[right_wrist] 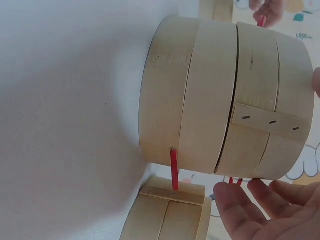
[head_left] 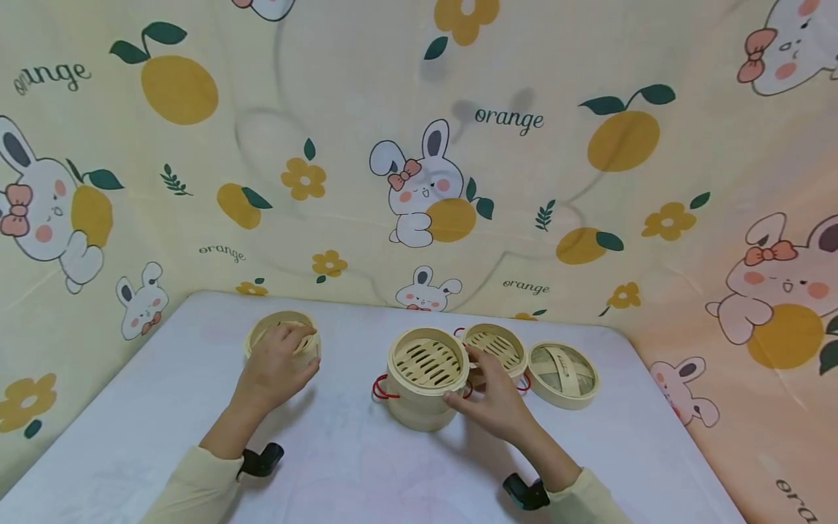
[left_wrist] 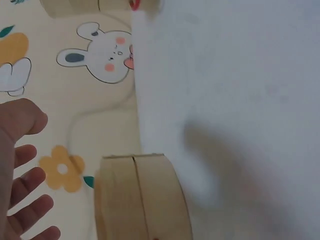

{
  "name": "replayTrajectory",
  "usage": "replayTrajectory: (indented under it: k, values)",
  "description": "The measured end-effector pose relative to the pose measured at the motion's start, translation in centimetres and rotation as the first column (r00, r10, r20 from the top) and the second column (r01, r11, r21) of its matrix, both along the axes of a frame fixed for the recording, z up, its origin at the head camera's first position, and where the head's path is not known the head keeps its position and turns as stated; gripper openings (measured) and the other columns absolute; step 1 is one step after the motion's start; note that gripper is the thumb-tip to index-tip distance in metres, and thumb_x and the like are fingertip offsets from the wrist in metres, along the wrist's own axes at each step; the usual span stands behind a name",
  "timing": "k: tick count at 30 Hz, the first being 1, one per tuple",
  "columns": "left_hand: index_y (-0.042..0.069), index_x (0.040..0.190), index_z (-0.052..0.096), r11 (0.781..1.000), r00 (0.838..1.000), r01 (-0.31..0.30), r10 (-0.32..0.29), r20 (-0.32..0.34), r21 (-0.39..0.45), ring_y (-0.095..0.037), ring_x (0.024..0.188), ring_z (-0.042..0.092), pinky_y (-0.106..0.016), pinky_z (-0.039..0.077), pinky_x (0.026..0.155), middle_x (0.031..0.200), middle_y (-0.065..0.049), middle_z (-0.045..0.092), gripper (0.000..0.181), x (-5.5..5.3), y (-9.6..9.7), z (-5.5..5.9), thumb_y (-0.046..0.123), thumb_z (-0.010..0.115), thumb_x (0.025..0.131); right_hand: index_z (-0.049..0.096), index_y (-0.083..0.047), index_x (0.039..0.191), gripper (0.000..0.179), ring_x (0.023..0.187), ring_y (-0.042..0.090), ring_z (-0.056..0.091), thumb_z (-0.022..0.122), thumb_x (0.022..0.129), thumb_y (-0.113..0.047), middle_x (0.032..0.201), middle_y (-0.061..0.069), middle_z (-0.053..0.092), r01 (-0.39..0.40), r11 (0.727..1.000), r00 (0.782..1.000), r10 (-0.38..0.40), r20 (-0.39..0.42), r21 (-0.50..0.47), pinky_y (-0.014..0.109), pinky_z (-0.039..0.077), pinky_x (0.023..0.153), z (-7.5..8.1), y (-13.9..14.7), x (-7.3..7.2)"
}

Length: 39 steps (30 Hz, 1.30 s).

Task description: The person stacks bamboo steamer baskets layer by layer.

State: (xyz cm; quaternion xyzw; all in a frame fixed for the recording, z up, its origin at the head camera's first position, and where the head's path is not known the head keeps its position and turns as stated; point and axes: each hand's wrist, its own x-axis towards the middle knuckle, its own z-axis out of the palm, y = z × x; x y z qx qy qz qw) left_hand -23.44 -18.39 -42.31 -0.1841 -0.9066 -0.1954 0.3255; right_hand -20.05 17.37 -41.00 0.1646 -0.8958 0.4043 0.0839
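Observation:
In the head view, two round bamboo steamer baskets stand stacked: the upper steamer basket [head_left: 428, 362] has a slatted floor, and the lower steamer basket [head_left: 419, 411] has red cord handles. My right hand [head_left: 494, 400] holds the upper one's right side, thumb in front, fingers behind. In the right wrist view, fingers [right_wrist: 235, 197] meet its side, with the thumb at the frame's edge. Over another bamboo steamer basket [head_left: 310, 346] at the left, my left hand [head_left: 275, 364] hovers. The left wrist view shows its loosely bent fingers [left_wrist: 30, 177] apart from that basket.
Right of the stack stands another slatted steamer basket [head_left: 495, 346] with red handles. Beside it lies a round woven lid [head_left: 564, 375] with a bamboo strap. The white table [head_left: 353, 480] ends at a printed cloth backdrop [head_left: 353, 87].

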Motion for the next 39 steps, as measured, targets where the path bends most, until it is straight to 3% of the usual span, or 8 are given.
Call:
replayTrajectory:
  k: [7, 13, 19, 39]
  values:
    - [0.009, 0.099, 0.061, 1.000, 1.000, -0.014, 0.014, -0.012, -0.022, -0.026, 0.089, 0.053, -0.041, 0.039, 0.080, 0.094, -0.007, 0.057, 0.041, -0.7, -1.0, -0.9, 0.024, 0.070, 0.063, 0.035, -0.014, 0.131, 0.085, 0.087, 0.019, 0.056, 0.073, 0.062, -0.047, 0.113, 0.002, 0.048, 0.012, 1.000, 1.000, -0.012, 0.012, 0.013, 0.029, 0.048, 0.071, 0.0, -0.1, 0.0]
    - [0.010, 0.099, 0.061, 0.997, 0.996, -0.071, 0.072, 0.059, -0.026, -0.028, 0.094, 0.051, -0.043, 0.039, 0.082, 0.096, -0.008, 0.057, 0.039, -0.6, -1.4, -1.2, 0.025, 0.069, 0.064, 0.035, -0.015, 0.131, 0.086, 0.086, 0.020, 0.057, 0.073, 0.061, -0.047, 0.112, 0.002, 0.049, 0.024, 1.000, 0.999, -0.025, 0.022, 0.018, 0.026, 0.047, 0.069, 0.0, -0.2, 0.0]
    - [0.013, 0.095, 0.062, 0.992, 0.987, -0.121, 0.123, 0.106, -0.027, -0.028, 0.093, 0.052, -0.046, 0.042, 0.071, 0.093, -0.007, 0.058, 0.034, -0.3, -1.7, -1.4, 0.025, 0.069, 0.064, 0.035, -0.015, 0.131, 0.085, 0.085, 0.015, 0.057, 0.073, 0.061, -0.046, 0.112, 0.003, 0.049, 0.020, 1.000, 1.000, -0.020, 0.024, 0.006, 0.026, 0.048, 0.070, 0.1, -0.2, 0.0]
    - [0.014, 0.092, 0.064, 0.990, 0.983, -0.133, 0.139, 0.124, -0.056, -0.028, 0.087, 0.055, -0.046, 0.044, 0.068, 0.086, -0.005, 0.061, 0.027, -0.6, -1.9, -2.2, 0.019, 0.068, 0.065, 0.036, -0.015, 0.131, 0.084, 0.084, 0.012, 0.057, 0.072, 0.062, -0.048, 0.114, 0.003, 0.048, 0.026, 1.000, 0.999, -0.026, 0.021, 0.010, 0.026, 0.049, 0.068, -0.1, -0.2, -0.1]
